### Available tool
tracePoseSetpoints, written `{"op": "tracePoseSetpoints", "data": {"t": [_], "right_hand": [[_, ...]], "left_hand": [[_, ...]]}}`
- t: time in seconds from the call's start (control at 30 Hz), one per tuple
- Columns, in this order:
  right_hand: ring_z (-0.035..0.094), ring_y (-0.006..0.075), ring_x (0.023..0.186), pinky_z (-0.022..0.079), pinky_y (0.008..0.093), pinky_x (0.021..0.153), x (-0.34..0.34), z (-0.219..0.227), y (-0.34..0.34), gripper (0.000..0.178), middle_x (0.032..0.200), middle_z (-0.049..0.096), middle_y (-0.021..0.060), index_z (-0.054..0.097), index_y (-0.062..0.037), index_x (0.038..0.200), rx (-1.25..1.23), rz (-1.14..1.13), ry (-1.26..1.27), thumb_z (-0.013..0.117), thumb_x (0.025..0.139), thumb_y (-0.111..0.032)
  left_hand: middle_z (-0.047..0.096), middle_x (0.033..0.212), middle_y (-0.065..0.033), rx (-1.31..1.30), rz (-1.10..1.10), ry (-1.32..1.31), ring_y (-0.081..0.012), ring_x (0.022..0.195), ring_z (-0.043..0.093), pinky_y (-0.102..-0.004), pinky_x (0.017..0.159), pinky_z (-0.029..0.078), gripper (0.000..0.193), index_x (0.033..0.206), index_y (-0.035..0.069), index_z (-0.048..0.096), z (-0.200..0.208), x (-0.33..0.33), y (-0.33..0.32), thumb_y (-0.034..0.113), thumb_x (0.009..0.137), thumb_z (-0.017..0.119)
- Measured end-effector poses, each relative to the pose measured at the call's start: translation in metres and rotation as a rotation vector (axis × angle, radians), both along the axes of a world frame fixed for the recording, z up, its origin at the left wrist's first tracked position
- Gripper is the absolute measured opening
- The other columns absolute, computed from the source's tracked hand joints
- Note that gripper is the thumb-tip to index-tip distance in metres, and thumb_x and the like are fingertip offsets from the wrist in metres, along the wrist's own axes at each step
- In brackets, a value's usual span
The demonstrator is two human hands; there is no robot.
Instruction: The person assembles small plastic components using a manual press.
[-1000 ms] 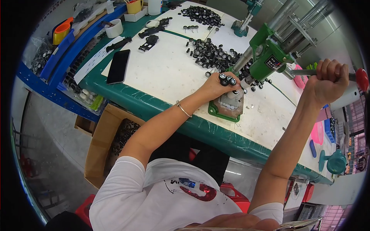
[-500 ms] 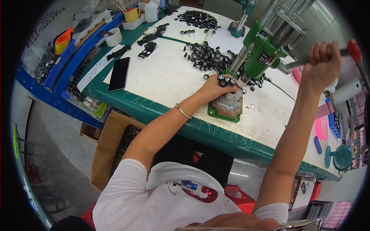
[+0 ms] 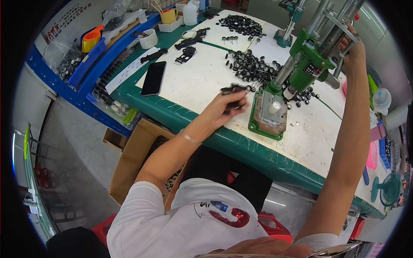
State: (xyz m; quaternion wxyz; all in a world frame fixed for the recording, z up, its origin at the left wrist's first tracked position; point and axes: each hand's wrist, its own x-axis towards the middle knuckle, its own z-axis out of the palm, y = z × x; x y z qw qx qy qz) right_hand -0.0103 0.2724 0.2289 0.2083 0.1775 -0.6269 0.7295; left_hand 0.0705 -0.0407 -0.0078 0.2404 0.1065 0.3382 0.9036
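A black toy car chassis (image 3: 233, 91), smeared by motion, is gripped in my left hand (image 3: 217, 107) just left of the press base. My right hand (image 3: 355, 53) is raised at the upper right, its fingers wrapped round the metal lever of a green hand press (image 3: 306, 71). Below the press ram, a short white post (image 3: 274, 107) stands on the bare plate of the base (image 3: 266, 131), with nothing resting on it. Behind the press column lies a heap of small black wheels on axles (image 3: 254, 66).
Another wheel pile (image 3: 241, 25) lies farther back. Loose black chassis (image 3: 186, 55) and a phone (image 3: 154, 78) lie at the left. A second green press (image 3: 284, 38) stands at the far edge. A cardboard box (image 3: 133, 155) is below the table's left front.
My left hand has drawn the chassis off the press post, toward the left. My right hand has swung the lever up and away. The view has shifted slightly.
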Motion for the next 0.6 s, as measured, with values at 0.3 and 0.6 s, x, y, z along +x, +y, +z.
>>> {"op": "tracePoseSetpoints", "data": {"t": [0.3, 0.6], "right_hand": [[0.052, 0.0094, 0.062, 0.040, 0.0231, 0.050, 0.037, -0.109, 0.012, 0.029, 0.075, 0.057, 0.0017, 0.064, -0.0033, 0.096, 0.204, -0.374, -0.231, 0.054, 0.087, -0.029], [0.054, 0.0163, 0.069, 0.046, 0.0289, 0.064, 0.084, -0.229, -0.023, 0.023, 0.094, 0.057, 0.0079, 0.061, -0.0045, 0.102, 1.146, -0.308, -0.276, 0.062, 0.079, -0.009]], "left_hand": [[0.063, 0.074, -0.0070, -0.909, -0.372, 0.032, -0.0108, 0.057, 0.056, -0.0209, 0.045, 0.042, 0.031, 0.088, 0.002, 0.061, -0.060, 0.094, -0.187, 0.015, 0.065, 0.079], [0.063, 0.109, -0.0149, -1.140, -0.449, 0.403, -0.0207, 0.100, 0.061, -0.0312, 0.087, 0.047, 0.049, 0.118, -0.001, 0.056, -0.015, 0.096, -0.154, 0.023, 0.078, 0.071]]}}
